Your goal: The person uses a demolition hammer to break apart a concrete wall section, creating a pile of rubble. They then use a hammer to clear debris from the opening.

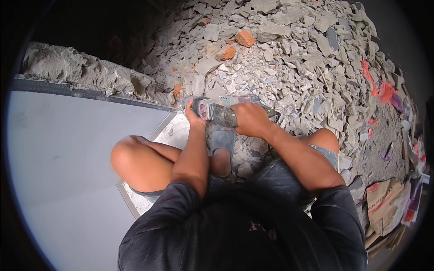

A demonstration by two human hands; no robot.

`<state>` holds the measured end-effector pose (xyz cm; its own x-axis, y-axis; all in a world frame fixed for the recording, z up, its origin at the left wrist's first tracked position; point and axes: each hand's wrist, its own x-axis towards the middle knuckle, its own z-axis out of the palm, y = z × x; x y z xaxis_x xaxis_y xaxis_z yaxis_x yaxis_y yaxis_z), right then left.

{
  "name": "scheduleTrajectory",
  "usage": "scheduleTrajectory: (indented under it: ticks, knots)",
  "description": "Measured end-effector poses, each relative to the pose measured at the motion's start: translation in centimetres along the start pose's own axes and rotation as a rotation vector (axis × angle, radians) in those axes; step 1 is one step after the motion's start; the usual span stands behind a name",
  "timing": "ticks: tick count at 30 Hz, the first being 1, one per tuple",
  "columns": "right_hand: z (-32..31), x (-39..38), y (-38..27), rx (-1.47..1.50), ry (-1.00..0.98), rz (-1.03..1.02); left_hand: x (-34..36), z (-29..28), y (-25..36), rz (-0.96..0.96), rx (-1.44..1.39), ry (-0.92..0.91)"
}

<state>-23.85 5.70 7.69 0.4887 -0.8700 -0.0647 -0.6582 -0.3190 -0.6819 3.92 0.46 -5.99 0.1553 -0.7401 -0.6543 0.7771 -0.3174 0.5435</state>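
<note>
- The power drill [222,116] is held crosswise in front of the person, above the rubble [294,58], its front end toward the broken wall [90,72].
- The right hand [251,119] is clamped round the rear of the drill, probably because that end gives the firmest grip and control.
- The left hand [195,118] is closed about the front end, thumb showing; it seems to carry weight and steady the aim. Its other fingers are largely hidden.
- Whether the drill's tip touches anything, I cannot tell.
- The knees are spread wide, likely leaving both forearms room between them.
- A sandal [222,141] rests on the rubble just below the drill, presumably for balance.
</note>
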Motion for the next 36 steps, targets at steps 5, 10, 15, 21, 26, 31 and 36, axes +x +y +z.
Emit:
scheduleTrajectory:
  ticks: [5, 10, 15, 21, 26, 31, 36]
  knots:
    - [-3.1, -4.7, 1.5, 0.144, -0.028, 0.007, -3.5, 3.4, -1.5, -0.012, 0.051, -0.008]
    - [-4.6, -7.4, 3.8, 0.192, 0.041, -0.048, -7.1, 7.1, -3.1, -0.014, 0.007, -0.079]
    - [-5.4, -6.8, 3.2, 0.223, 0.078, -0.094, -8.0, 6.7, -2.5, 0.028, -0.033, -0.013]
    - [-4.1, -4.1, 1.7, 0.03, 0.032, -0.169, -6.4, 4.3, -1.7, 0.008, -0.124, 0.046]
    - [-1.6, -3.0, 0.2, -0.049, -0.009, -0.124, -3.8, 0.9, -0.6, 0.073, -0.068, 0.022]
    - [2.2, -2.0, -1.7, -0.023, -0.059, -0.072, -1.0, -1.4, 0.8, 0.068, -0.009, 0.049]
    - [0.0, -2.3, 0.2, 0.007, -0.014, -0.084, -2.9, 0.3, -0.2, 0.0, -0.052, -0.006]
